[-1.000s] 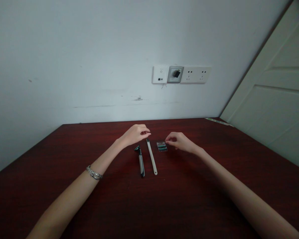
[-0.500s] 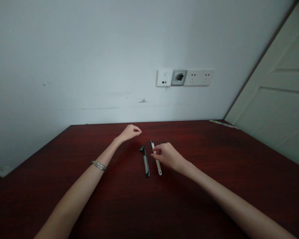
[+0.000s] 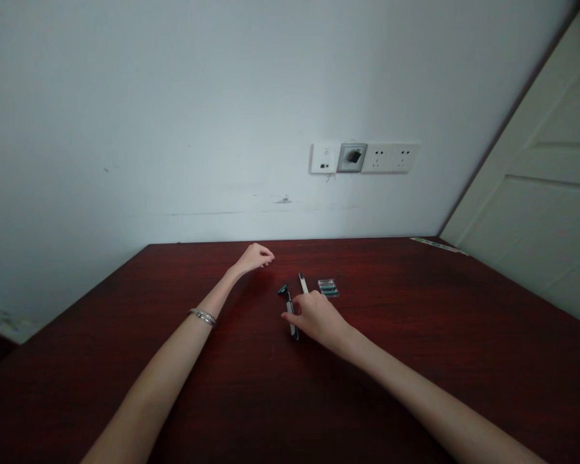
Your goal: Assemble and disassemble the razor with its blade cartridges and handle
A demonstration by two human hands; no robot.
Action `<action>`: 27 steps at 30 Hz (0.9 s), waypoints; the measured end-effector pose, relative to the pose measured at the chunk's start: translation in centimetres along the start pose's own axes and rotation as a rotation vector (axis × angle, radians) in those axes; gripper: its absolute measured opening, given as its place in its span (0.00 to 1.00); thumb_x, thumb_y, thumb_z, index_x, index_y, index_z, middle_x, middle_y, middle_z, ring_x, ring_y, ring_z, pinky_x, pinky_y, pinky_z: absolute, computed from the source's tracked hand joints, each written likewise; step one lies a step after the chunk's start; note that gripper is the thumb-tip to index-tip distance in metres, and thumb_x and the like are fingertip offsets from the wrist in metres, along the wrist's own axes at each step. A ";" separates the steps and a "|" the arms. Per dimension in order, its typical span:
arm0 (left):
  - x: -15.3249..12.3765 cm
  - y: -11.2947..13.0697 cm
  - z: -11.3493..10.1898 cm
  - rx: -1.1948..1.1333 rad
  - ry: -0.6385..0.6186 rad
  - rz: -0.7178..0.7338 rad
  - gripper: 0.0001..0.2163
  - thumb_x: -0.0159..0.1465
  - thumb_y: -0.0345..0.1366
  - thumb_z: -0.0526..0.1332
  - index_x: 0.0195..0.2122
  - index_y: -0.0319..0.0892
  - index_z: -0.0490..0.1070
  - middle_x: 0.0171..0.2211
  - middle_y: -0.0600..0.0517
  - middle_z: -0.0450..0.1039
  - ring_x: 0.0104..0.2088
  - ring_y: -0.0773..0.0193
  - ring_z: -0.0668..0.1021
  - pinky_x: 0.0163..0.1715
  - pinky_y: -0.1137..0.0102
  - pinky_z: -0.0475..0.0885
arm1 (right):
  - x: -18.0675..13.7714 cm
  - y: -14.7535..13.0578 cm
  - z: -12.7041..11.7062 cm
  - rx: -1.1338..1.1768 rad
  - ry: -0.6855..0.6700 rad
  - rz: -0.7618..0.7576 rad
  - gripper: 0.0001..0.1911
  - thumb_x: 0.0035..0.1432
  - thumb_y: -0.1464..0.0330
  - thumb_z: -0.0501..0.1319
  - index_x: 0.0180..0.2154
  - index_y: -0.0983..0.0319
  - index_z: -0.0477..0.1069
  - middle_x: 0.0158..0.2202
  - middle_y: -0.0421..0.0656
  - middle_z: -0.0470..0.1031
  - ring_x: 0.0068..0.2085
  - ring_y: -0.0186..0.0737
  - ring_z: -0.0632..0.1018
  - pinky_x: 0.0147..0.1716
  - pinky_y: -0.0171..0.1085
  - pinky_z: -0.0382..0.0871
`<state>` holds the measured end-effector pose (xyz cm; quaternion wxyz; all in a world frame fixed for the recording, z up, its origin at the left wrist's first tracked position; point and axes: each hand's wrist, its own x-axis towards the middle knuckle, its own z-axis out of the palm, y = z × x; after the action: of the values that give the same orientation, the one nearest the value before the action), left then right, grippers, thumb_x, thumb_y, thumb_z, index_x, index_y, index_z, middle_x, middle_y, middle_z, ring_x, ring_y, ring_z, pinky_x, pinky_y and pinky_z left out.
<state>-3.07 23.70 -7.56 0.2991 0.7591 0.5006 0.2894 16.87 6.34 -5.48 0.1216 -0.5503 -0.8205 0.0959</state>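
A razor (image 3: 290,312) with a green-black head and a light grey and black handle lies on the dark red table. Over its handle reaches my right hand (image 3: 321,319), thumb on the left side and the other fingers to the right, still apart. Under that hand is a slim pale stick (image 3: 303,282) with a dark tip; most of it is hidden. Just beyond the hand lies a small clear case (image 3: 328,288) with green cartridge-like strips inside. My left hand (image 3: 254,258) rests near the table's back, fingers curled together, with nothing visible in them.
The brown-red table (image 3: 222,393) meets a white wall (image 3: 212,116) at the back. Sockets and a black plug (image 3: 354,156) are on the wall. A panelled door (image 3: 536,219) stands at the right, and a printed strip (image 3: 437,245) lies at the back right edge.
My right hand has moved left from the pale stick to the razor handle. The clear case, hidden before, now shows beyond it. My left hand stays put; the view has shifted slightly.
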 end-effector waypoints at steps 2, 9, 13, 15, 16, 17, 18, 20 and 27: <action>0.0 0.1 -0.1 0.003 0.003 0.001 0.09 0.53 0.32 0.59 0.30 0.34 0.76 0.22 0.49 0.74 0.22 0.69 0.74 0.22 0.76 0.68 | 0.0 -0.7 0.1 -0.030 -0.026 0.022 0.19 0.52 0.55 0.59 0.32 0.66 0.74 0.32 0.53 0.76 0.34 0.48 0.78 0.31 0.38 0.68; -0.5 0.8 -0.2 0.009 0.004 0.000 0.09 0.54 0.32 0.58 0.31 0.34 0.76 0.23 0.48 0.74 0.23 0.69 0.74 0.22 0.76 0.69 | 0.1 -2.3 0.9 -0.098 -0.081 0.058 0.15 0.53 0.64 0.59 0.38 0.69 0.73 0.36 0.57 0.75 0.39 0.51 0.77 0.34 0.40 0.70; -0.7 1.1 -0.1 0.015 0.003 0.002 0.09 0.54 0.32 0.58 0.32 0.34 0.75 0.24 0.47 0.74 0.24 0.68 0.75 0.23 0.76 0.69 | 0.0 -2.0 1.1 -0.089 -0.091 0.052 0.14 0.53 0.67 0.58 0.39 0.69 0.73 0.36 0.57 0.75 0.40 0.51 0.77 0.34 0.40 0.70; -0.8 1.2 -0.1 0.017 0.002 0.004 0.09 0.54 0.32 0.58 0.32 0.34 0.75 0.24 0.47 0.75 0.24 0.68 0.75 0.23 0.76 0.70 | 0.0 -1.8 1.3 -0.079 -0.085 0.046 0.13 0.52 0.69 0.57 0.38 0.68 0.74 0.36 0.56 0.76 0.39 0.50 0.78 0.34 0.39 0.70; -0.8 1.2 -0.1 0.018 0.001 0.005 0.09 0.54 0.32 0.58 0.32 0.34 0.75 0.25 0.47 0.75 0.24 0.68 0.75 0.23 0.76 0.70 | 0.1 -1.7 1.3 -0.074 -0.081 0.043 0.12 0.52 0.70 0.57 0.38 0.68 0.74 0.36 0.56 0.76 0.39 0.49 0.78 0.35 0.38 0.70; -0.9 1.3 0.0 0.017 0.000 0.006 0.09 0.53 0.32 0.58 0.32 0.34 0.75 0.25 0.47 0.75 0.24 0.68 0.75 0.23 0.76 0.70 | 0.1 -1.6 1.4 -0.068 -0.078 0.037 0.12 0.52 0.71 0.57 0.37 0.68 0.74 0.36 0.56 0.76 0.38 0.49 0.78 0.35 0.38 0.69; -0.9 1.5 0.0 0.017 -0.001 0.008 0.09 0.53 0.32 0.58 0.31 0.34 0.75 0.26 0.47 0.75 0.25 0.68 0.75 0.23 0.76 0.70 | 0.2 -1.5 1.4 -0.060 -0.076 0.032 0.12 0.51 0.71 0.56 0.37 0.68 0.74 0.36 0.56 0.76 0.38 0.49 0.78 0.34 0.38 0.69; -1.1 1.8 0.0 0.016 -0.006 0.013 0.09 0.53 0.33 0.58 0.31 0.34 0.75 0.26 0.46 0.75 0.25 0.67 0.75 0.23 0.75 0.70 | 0.3 -1.5 1.3 -0.048 -0.063 0.033 0.12 0.50 0.71 0.57 0.36 0.69 0.74 0.35 0.56 0.76 0.37 0.50 0.78 0.34 0.38 0.69; -1.3 2.6 0.3 0.036 -0.003 0.006 0.11 0.53 0.36 0.58 0.31 0.34 0.75 0.26 0.47 0.75 0.24 0.67 0.75 0.22 0.75 0.69 | -0.7 0.9 -2.1 -0.051 0.060 0.059 0.08 0.50 0.69 0.58 0.30 0.66 0.73 0.30 0.52 0.76 0.33 0.47 0.77 0.29 0.35 0.63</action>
<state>-1.75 21.58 -5.97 0.2853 0.7662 0.5029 0.2803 18.58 6.10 -3.78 0.1293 -0.5800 -0.8019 0.0619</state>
